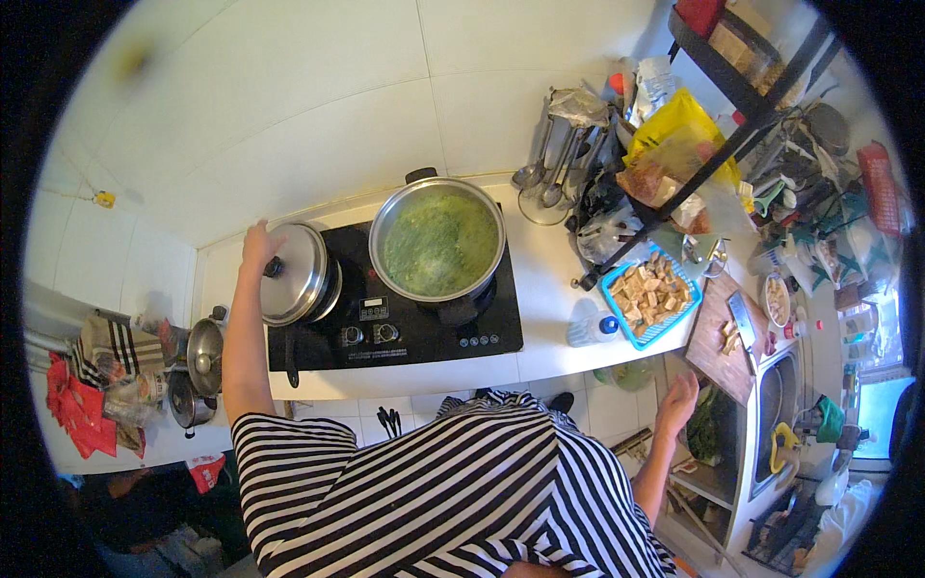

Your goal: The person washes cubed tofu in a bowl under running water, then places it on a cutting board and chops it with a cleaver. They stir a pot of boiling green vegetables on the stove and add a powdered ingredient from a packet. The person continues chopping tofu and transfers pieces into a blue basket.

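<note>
My left hand (pixel 259 249) reaches over the left rim of a stainless steel pot lid (pixel 300 267), thumb spread from the fingers, just beside the black lid knob (pixel 273 267). Whether it touches the lid is not clear. That lidded pot stands on the left burner of a black two-burner cooktop (pixel 448 343). On the right burner, a large uncovered steel pot (pixel 376 246) holds green, frothy liquid (pixel 441 242). My right hand (pixel 678 404) hangs in front of the counter's edge, near the wooden cutting board (pixel 712 347), fingers loosely curled; nothing shows in it.
A blue plastic basket (pixel 636 342) of brown tofu-like chunks sits right of a blue-capped bottle (pixel 592 330). A cleaver (pixel 741 321) lies on the board. Ladles (pixel 553 191) and bags crowd the back, below a black rack bar (pixel 672 206). More pans (pixel 204 354) stand at left.
</note>
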